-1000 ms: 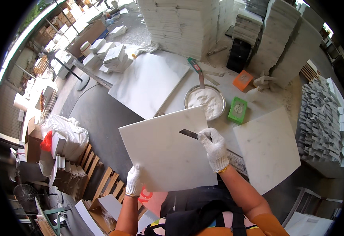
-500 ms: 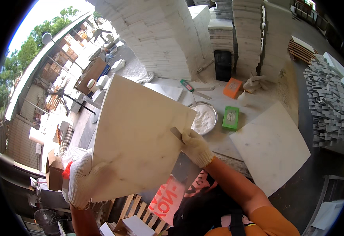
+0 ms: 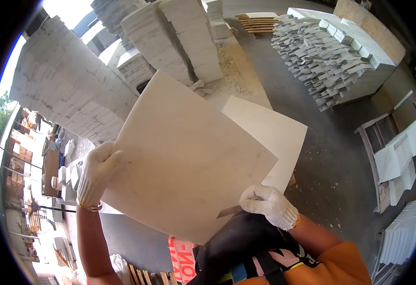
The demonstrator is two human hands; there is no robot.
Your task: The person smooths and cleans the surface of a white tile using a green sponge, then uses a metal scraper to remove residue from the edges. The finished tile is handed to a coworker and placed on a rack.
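Observation:
A large square white marble tile (image 3: 184,152) with faint grey veins is held up, tilted, in front of me. My left hand (image 3: 97,175), in a white knitted glove, grips its left edge, thumb on the face and fingers hidden behind. My right hand (image 3: 273,209), gloved too, is closed round a thin flat metal scraper (image 3: 229,212) beside the tile's lower right edge. Whether the right fingers also touch the tile, I cannot tell. Behind it, a second white tile (image 3: 288,130) lies partly covered on the work surface (image 3: 239,71).
Tall stacks of white slabs (image 3: 70,90) stand at the far left and back. A pile of narrow stone strips (image 3: 312,57) is at the back right. At right stands a rack (image 3: 374,166) with white pieces, near upright tiles (image 3: 403,237). Wooden slats (image 3: 144,275) lie below.
The view has swung right. The held tile has turned, and my left hand now grips higher on its left edge. My right hand with the scraper has moved to the lower right edge.

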